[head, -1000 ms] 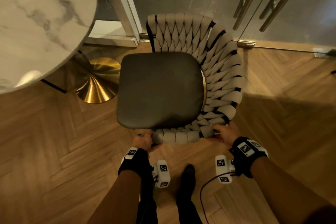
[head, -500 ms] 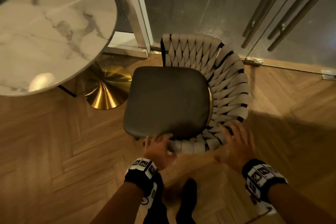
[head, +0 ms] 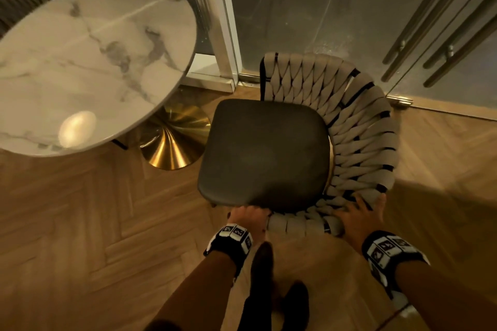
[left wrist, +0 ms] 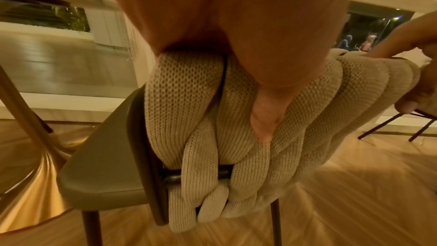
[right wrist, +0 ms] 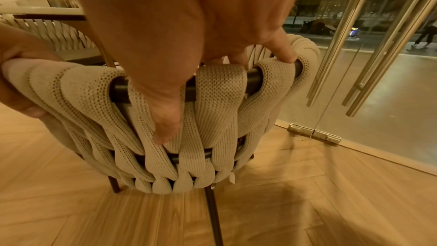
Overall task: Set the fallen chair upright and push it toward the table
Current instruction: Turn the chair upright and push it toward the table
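Chair [head: 265, 153] is upright on its legs: dark padded seat, chunky beige woven back (knit straps over a black frame). My left hand [head: 248, 219] and right hand [head: 359, 219] both curl over the back rim; seat front faces left of my grip, toward the marble table [head: 88, 62].

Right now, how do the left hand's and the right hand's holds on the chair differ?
The left hand grips the woven backrest at its end beside the seat; the right hand grips farther round the curve. The left hand is nearer the table. Both wrap the top rail.
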The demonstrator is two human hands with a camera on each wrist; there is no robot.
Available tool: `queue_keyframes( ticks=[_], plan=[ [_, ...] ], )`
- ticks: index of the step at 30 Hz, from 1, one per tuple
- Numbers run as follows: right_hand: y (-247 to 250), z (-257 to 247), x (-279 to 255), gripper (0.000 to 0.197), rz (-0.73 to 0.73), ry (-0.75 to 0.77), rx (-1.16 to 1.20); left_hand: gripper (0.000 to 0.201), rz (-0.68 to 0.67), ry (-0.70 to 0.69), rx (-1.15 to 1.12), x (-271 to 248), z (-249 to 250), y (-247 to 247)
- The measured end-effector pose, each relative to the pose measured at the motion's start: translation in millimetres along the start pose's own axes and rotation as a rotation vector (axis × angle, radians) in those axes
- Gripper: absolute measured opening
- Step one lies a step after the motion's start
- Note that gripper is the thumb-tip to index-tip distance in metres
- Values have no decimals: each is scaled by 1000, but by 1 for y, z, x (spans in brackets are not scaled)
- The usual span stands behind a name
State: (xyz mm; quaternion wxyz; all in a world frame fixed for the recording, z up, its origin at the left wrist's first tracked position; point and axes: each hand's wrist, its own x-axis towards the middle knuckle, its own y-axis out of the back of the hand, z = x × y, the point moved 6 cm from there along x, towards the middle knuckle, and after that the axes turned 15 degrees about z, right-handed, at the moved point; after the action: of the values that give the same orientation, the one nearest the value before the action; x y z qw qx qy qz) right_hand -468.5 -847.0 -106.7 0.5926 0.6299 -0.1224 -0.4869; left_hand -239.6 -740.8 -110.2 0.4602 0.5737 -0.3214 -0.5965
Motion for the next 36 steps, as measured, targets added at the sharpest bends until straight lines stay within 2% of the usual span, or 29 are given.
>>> queue_keyframes(
  ticks=[5,10,17,24,27,29,31,33,34,35,36],
  plan=[
    [22,-17,38,71,38,-19,81,27,32,52,-43,32,-41,19],
    [37,-35,79,74,25,-19,103,31,68,80,-32,58,-83,35],
    [63,-57,140,65,69,-52,97,25,131,118,-54,92,-131,63],
    [88,-66,170,57,118,-29,77,32,144,130,-76,107,-156,72],
    [91,-68,180,63,133,-7,149,33,174,170,-84,112,-169,74],
    [92,-63,184,70,195,-13,249,44,214,212,-90,114,-176,70],
    [108,-54,176,79,368,-117,496,64,278,286,-175,110,-180,66],
    [128,-38,160,86,552,-335,779,82,406,471,-415,97,-188,61],
    [132,-29,152,91,588,-505,905,86,480,616,-588,88,-195,57],
    [124,-22,149,95,560,-684,1037,84,546,781,-812,78,-204,51],
    [114,-20,149,97,460,-839,1185,77,590,950,-1084,71,-210,42]
  ],
)
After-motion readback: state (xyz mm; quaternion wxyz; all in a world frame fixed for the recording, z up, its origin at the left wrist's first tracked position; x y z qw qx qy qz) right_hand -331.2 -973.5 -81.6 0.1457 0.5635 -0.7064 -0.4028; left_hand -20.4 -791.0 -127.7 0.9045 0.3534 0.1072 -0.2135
